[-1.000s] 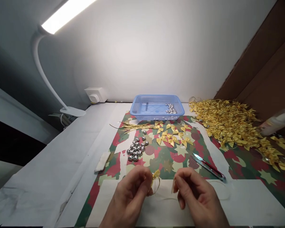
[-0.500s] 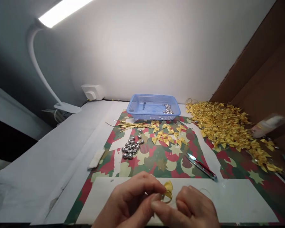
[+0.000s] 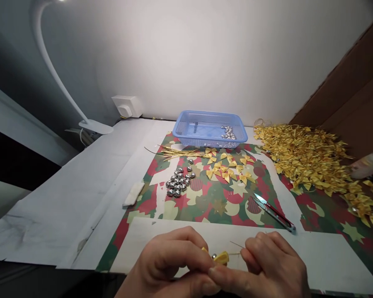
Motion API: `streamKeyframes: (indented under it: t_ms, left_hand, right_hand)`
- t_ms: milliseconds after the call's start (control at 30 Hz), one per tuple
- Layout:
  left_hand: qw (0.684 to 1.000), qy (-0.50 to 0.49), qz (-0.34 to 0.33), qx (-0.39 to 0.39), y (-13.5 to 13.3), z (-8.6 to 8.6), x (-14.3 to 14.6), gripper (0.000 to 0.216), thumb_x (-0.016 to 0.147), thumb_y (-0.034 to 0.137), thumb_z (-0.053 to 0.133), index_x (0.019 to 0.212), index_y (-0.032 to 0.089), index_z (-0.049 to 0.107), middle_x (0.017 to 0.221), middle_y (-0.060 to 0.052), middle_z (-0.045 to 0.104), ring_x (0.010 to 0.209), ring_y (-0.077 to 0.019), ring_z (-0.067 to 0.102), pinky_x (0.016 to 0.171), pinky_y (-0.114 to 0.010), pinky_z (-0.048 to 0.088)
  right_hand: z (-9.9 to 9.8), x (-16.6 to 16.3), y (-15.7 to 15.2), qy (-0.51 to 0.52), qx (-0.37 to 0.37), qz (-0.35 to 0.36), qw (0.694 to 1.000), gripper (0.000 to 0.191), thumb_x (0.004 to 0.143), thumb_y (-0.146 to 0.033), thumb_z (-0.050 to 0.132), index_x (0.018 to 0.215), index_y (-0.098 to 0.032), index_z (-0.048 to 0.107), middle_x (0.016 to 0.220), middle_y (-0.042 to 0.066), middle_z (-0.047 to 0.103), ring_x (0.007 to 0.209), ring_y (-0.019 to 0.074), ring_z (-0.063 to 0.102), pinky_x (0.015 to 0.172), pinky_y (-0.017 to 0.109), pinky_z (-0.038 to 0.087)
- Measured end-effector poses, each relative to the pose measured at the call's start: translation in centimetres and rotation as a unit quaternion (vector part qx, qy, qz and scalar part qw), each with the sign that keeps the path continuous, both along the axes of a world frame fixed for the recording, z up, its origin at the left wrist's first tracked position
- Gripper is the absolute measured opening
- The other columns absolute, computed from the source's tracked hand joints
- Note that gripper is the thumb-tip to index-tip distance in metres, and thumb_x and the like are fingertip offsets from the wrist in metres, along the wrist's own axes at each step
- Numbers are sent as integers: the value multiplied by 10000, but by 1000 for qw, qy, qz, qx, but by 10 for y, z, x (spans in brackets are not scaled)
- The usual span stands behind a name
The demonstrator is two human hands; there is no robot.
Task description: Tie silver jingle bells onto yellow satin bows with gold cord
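Observation:
Low in the middle of the view, my left hand point(image 3: 174, 258) pinches a yellow ribbon bow point(image 3: 221, 258). A small silver bell point(image 3: 214, 256) shows at the bow, partly hidden by the fingers. My right hand point(image 3: 272, 263) is curled beside it, its thumb reaching across to the left fingertips. From its fingers a thin gold cord point(image 3: 235, 253) runs to the bow. A fine thread or wire end point(image 3: 236, 244) also sticks out there; which one I cannot tell. Both hands are closed above a white sheet point(image 3: 326, 256).
Silver bells point(image 3: 178, 182) and loose bows point(image 3: 228, 174) lie on the patterned paper, with gold cords point(image 3: 180, 153) behind. Thread snips point(image 3: 275, 213) rest at right. Farther back are a blue basket point(image 3: 205, 142) with bells and a large heap of bows point(image 3: 304, 157). A lamp point(image 3: 56, 78) stands left.
My right hand has drawn a little to the right, and the cord now stretches between it and the bow. The bow has turned, and the loop seen before is gone. The view has shifted.

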State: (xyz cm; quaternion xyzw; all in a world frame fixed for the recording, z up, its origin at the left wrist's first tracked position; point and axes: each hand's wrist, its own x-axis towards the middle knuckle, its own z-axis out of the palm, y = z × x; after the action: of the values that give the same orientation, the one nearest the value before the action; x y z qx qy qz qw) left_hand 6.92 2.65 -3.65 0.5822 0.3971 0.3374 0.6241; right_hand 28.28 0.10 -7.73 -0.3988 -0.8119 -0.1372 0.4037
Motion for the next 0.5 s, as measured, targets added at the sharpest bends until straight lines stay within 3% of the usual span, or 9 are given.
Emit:
streamKeyframes:
  t_ms: [200,333,500]
  left_hand:
    - [990,25,-50,128,-5,-6,-7,154,786,152,768,786,293,829,672,-4,635,548,-142,589,516,-237,484]
    - [989,11,-19,146,-9,-9,-4,173,769,126,777,796,290,824,661,-1,610,523,-142,564,492,-248,463]
    - [990,2,-3,143,-10,-6,0,206,775,102,757,790,297,821,664,-1,619,533,-145,566,495,-243,458]
  right_hand:
    - [-3,6,-2,-29,-28,12,999,858,787,72,467,1232,-657,547,550,-53,371,536,138,356,599,259,300]
    - [-8,6,-4,-47,-35,11,998,896,786,81,464,1246,-686,507,558,-52,378,544,139,355,612,265,297]
    - [-8,3,-5,-37,-30,9,999,917,798,85,453,1367,-633,420,566,-59,361,546,140,363,606,265,293]
